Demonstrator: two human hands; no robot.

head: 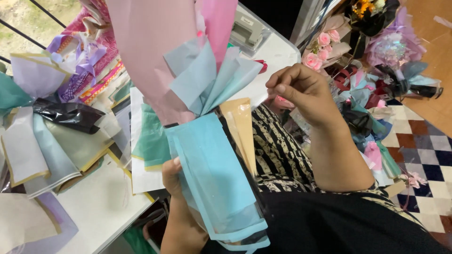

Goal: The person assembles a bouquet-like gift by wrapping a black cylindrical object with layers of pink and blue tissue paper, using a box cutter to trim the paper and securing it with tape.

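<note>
My left hand [173,178] grips a paper-wrapped bouquet [207,160] at its narrow neck, from the left side. The wrap is light blue below, with pale blue and pink sheets fanning out above the grip. A tan sheet [241,123] shows at its right edge. My right hand [301,91] hovers to the right of the bouquet's upper part, fingers curled with thumb and forefinger pinched together; whether it holds something thin I cannot tell.
A white table [99,207] at left carries several folded wrapping sheets in grey, lilac, teal and black [70,115]. A white device [247,29] sits at the table's far end. Finished bouquets with pink roses [320,47] crowd the chequered floor [431,150] at right.
</note>
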